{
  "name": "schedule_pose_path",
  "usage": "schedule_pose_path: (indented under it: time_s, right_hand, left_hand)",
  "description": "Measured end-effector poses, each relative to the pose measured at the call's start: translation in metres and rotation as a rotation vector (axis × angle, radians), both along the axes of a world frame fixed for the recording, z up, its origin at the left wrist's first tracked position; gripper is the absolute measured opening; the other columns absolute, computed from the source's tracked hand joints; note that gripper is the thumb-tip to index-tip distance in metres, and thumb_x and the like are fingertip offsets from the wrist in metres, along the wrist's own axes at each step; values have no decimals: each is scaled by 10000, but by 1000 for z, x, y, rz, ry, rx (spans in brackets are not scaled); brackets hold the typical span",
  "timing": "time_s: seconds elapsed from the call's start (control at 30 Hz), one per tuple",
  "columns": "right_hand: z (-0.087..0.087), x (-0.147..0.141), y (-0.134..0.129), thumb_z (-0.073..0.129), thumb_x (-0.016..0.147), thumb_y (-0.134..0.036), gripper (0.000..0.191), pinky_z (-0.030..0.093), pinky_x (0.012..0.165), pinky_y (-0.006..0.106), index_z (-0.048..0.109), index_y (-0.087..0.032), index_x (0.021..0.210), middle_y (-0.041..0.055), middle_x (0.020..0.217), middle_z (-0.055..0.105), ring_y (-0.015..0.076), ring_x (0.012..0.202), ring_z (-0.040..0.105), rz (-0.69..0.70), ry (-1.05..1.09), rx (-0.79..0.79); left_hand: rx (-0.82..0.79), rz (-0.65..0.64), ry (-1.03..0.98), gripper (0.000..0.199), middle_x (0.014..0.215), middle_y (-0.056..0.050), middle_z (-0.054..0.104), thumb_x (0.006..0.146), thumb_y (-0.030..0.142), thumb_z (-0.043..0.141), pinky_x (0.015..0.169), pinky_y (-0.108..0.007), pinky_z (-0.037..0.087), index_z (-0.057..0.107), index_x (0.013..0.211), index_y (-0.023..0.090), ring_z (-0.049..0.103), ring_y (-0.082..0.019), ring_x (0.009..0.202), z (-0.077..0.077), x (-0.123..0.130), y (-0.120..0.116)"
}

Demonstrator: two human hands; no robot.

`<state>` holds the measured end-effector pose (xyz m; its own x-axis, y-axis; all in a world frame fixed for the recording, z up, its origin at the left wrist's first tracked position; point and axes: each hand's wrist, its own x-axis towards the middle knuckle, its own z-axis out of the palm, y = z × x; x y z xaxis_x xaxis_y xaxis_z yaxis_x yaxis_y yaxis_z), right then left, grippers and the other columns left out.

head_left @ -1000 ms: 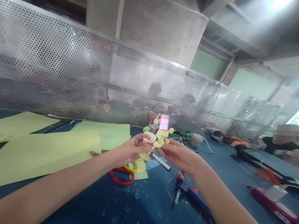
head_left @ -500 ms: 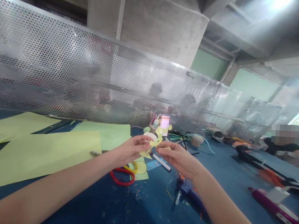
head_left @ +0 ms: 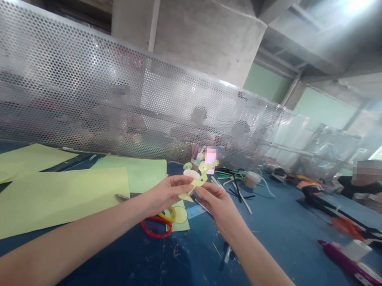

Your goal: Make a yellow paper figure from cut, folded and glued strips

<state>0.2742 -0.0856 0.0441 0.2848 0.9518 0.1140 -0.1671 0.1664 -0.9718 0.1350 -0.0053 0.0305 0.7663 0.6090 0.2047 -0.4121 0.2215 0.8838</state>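
Observation:
A curled strip of pale yellow paper (head_left: 199,182) is held up above the middle of the table. Its lower left end is pinched by my left hand (head_left: 170,192), between thumb and fingers. My right hand (head_left: 214,200) closes on the strip's right side, its fingertips almost meeting the left ones. Under my hands lie scissors with red and yellow handles (head_left: 155,232) and a small yellow paper piece with a circle drawn on it (head_left: 180,215). A blue printed strip (head_left: 195,211) lies partly behind my right hand.
Large yellow-green paper sheets (head_left: 61,200) cover the left side. A phone (head_left: 210,158) stands at the back beside a cup of pens (head_left: 196,154). Black and white sticks (head_left: 241,193) lie behind my right hand. At right are a purple glue gun (head_left: 352,265) and a seated person (head_left: 366,186).
My right hand has moved slightly left, closer in on the paper strip, and its forearm now hides the blue glue gun. My left hand has barely moved.

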Motion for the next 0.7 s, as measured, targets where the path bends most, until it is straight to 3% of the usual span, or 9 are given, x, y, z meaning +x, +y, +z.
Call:
schedule_pose_path:
  time_s: [0.17,0.47,0.7]
  right_hand:
    - [-8,-5,4,793,556,-333,238,465,624,244,702,-193,726,-13,667,682,108,591,578,-62,59,38]
    - [-12,-3,2,776,587,-323,258,465,739,286,720,-201,808,15,792,715,146,732,617,-74,-13,53]
    - [-11,-3,1,744,612,-360,291,456,770,329,709,-165,825,48,819,710,189,776,612,-110,-155,68]
  left_hand:
    - [-50,15,-21,209,846,-30,677,696,195,726,755,-224,418,694,900,163,601,-106,763,-1,2,-2]
    - [-101,45,-10,179,783,-34,691,664,201,746,741,-248,425,708,829,142,618,-122,734,1,2,-3]
    - [-80,184,41,183,723,-30,694,615,216,772,723,-258,426,715,776,148,608,-122,682,-5,5,-3]
